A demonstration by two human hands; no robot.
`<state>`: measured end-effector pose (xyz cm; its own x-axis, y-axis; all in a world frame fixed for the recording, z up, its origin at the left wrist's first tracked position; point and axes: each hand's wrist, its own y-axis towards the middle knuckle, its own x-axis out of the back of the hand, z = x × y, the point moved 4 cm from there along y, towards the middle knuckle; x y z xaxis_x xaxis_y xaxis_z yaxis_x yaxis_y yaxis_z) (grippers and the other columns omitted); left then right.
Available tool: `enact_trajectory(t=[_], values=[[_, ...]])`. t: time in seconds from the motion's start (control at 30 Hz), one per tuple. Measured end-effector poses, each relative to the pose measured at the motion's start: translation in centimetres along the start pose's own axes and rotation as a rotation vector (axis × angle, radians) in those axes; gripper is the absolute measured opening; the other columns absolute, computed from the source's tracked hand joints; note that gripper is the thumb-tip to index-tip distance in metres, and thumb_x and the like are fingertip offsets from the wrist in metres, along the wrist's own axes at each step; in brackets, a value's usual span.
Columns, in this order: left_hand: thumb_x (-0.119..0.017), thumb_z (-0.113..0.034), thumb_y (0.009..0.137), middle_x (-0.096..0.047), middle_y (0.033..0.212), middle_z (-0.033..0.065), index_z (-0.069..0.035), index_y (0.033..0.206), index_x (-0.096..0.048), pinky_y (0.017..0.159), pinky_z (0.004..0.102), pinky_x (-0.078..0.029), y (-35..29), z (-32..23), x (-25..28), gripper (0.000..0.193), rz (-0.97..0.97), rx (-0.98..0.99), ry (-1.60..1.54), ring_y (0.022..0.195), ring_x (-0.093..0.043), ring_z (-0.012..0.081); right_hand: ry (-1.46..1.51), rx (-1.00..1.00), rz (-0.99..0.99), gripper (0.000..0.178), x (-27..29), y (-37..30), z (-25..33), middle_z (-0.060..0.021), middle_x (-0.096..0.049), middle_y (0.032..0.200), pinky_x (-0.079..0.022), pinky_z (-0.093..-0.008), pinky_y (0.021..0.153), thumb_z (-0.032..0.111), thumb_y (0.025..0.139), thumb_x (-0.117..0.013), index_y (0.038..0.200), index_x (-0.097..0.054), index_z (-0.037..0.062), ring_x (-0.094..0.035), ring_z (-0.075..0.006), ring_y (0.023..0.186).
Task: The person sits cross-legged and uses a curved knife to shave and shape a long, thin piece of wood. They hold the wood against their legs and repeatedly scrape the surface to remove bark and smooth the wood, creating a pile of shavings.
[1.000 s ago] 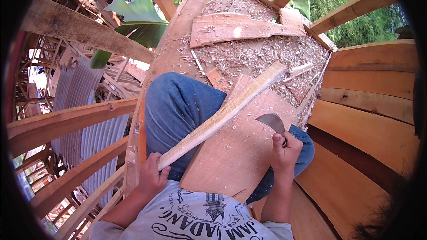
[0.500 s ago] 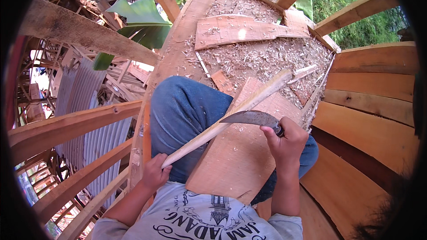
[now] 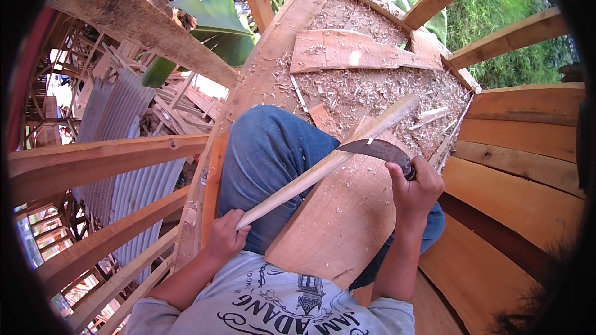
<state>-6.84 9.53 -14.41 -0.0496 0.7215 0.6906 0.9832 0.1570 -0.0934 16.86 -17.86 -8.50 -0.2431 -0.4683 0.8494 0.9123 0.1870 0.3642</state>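
My left hand [image 3: 227,234] grips the near end of a long pale wooden stick [image 3: 292,187], which slants up to the right across my bent knee and over a board. In my right hand [image 3: 417,187] is the dark handle of a sickle [image 3: 375,148] with a curved, darkened blade. The blade's tip lies against the stick, about midway along it, and a small pale shaving sits on the blade. A wide flat board [image 3: 338,217] rests across my lap beneath both. The stick's far end [image 3: 400,107] reaches over the shaving-strewn floor.
Wood shavings [image 3: 360,99] cover the plank floor ahead. A shaped plank [image 3: 347,51] lies at the far side, with small offcuts [image 3: 324,118] nearer. Wooden rails [image 3: 112,160] stand on the left, a plank wall [image 3: 515,174] on the right. Corrugated sheets [image 3: 118,105] lie below the rails.
The sickle has moved slightly right and up relative to the lap, its tip further along the stick. A small shaving now rests on the blade. The whole view has shifted a little.
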Motion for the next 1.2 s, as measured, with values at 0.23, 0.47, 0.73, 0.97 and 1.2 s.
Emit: enact_trajectory(t=[0.23, 0.47, 0.73, 0.97, 1.2], values=[[-0.060, -0.017, 0.085, -0.054, 0.073, 0.0162, 0.000, 0.096, -0.052, 0.052, 0.0403, -0.045, 0.3, -0.5, 0.3, 0.021, -0.012, 0.019, -0.036, 0.061, -0.057, 0.0358, -0.028, -0.005, -0.023, 0.065, -0.2, 0.5, 0.0, -0.0074, -0.038, 0.049, -0.031, -0.0340, 0.041, 0.061, 0.064, -0.071, 0.056, -0.042, 0.0040, -0.037, -0.0241, 0.042], [-0.060, -0.016, 0.084, -0.057, 0.073, 0.0170, 0.000, 0.094, -0.052, 0.053, 0.0411, -0.047, 0.5, -0.6, 0.4, 0.020, -0.028, 0.036, -0.043, 0.062, -0.059, 0.0366, 0.067, -0.069, 0.071, 0.061, -0.4, -0.1, 0.6, -0.0091, -0.040, 0.049, -0.031, -0.0343, 0.042, 0.057, 0.067, -0.071, 0.056, -0.042, 0.0037, -0.038, -0.0256, 0.042], [-0.061, -0.019, 0.084, -0.058, 0.071, 0.0172, -0.001, 0.092, -0.053, 0.053, 0.0416, -0.047, 0.6, -0.5, 0.2, 0.021, -0.011, 0.089, -0.063, 0.062, -0.060, 0.0368, 0.207, -0.063, 0.156, 0.053, -1.4, 0.5, 2.1, -0.0114, -0.045, 0.051, -0.034, -0.0346, 0.043, 0.047, 0.071, -0.073, 0.058, -0.048, 0.0011, -0.044, -0.0267, 0.044], [-0.059, -0.021, 0.085, -0.059, 0.072, 0.0173, -0.001, 0.092, -0.053, 0.054, 0.0419, -0.047, 0.3, -0.2, 0.1, 0.022, -0.037, 0.070, -0.034, 0.062, -0.060, 0.0373, 0.351, -0.032, 0.157, 0.052, -2.8, -1.0, 4.1, -0.0119, -0.043, 0.049, -0.034, -0.0350, 0.042, 0.047, 0.076, -0.070, 0.060, -0.047, 0.0026, -0.042, -0.0265, 0.041], [-0.060, -0.021, 0.085, -0.059, 0.071, 0.0169, -0.001, 0.090, -0.053, 0.053, 0.0411, -0.047, 0.4, 0.3, 0.1, 0.022, -0.020, 0.063, -0.070, 0.062, -0.060, 0.0368, 0.333, 0.106, 0.143, 0.053, -2.0, -0.6, 4.1, -0.0125, -0.041, 0.051, -0.033, -0.0356, 0.043, 0.046, 0.076, -0.070, 0.061, -0.045, 0.0018, -0.041, -0.0264, 0.043]])
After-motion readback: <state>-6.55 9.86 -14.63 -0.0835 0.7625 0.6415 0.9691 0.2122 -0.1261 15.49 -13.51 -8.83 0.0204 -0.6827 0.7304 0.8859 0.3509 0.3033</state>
